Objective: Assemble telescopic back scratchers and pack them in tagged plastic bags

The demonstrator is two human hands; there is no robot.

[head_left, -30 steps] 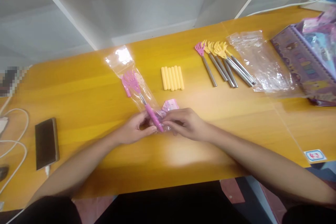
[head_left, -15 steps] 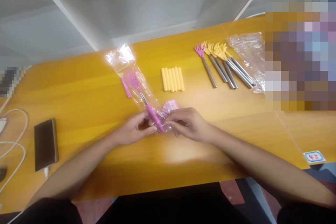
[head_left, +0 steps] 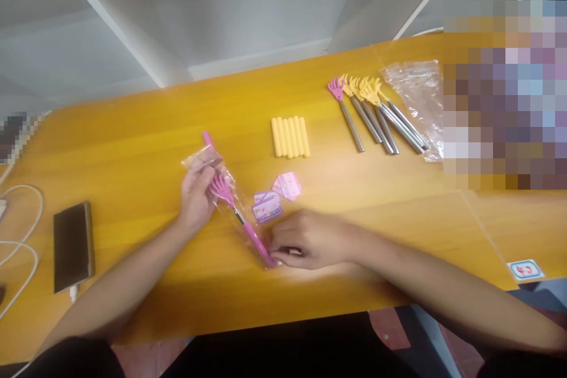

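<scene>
A pink back scratcher with a short metal shaft lies slanted inside a clear plastic bag. My left hand is closed on the bag's upper end, thumb beside the claw head. At the lower end, my right hand pinches the bag near the tip of the pink handle. Small printed cards in purple and pink lie on the table just beyond my right hand. Behind the bag's top, a pink tube shows partly.
Several yellow tubes lie in a row at mid-table. Back scratchers with yellow or pink heads and metal shafts rest at the right, beside a clear plastic bag. A phone with a cable is at the left. A blurred patch covers the right edge.
My left hand has moved from the handle up to the bag's top end. The bagged scratcher has come closer to me, and my right hand is lower. The purple cards are now uncovered.
</scene>
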